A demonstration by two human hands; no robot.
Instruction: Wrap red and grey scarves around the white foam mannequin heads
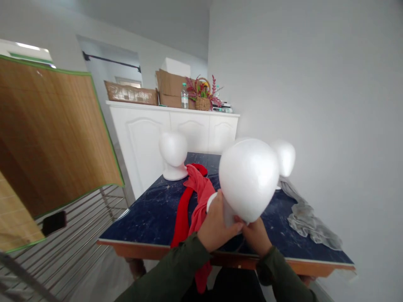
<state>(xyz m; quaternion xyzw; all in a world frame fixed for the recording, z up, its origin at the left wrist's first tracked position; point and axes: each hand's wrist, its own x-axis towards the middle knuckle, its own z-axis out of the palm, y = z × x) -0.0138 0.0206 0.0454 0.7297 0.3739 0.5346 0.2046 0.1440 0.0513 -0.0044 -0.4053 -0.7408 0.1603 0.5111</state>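
Observation:
A white foam mannequin head (248, 178) is tilted toward me near the table's front edge, its base partly hidden. My left hand (217, 228) is wrapped around the left of its neck. My right hand (254, 237) grips the neck from the right, below the chin. Just left of it lie a bright red cloth (183, 212) and a lighter coral-red cloth (201, 197), which hangs over the edge. A second foam head (173, 149) stands upright at the far left. Partly hidden on the right is a third foam head (286, 158), with a grey crumpled scarf (307, 220) beside it.
The dark blue marbled table (145, 222) has a wooden edge. Behind it a white cabinet (147, 134) bears cardboard boxes (173, 88), a plastic bottle (184, 97) and a flower basket (203, 103). At left, a bamboo mat (53, 138) covers a metal rack (91, 209) holding a black phone-like object (54, 222).

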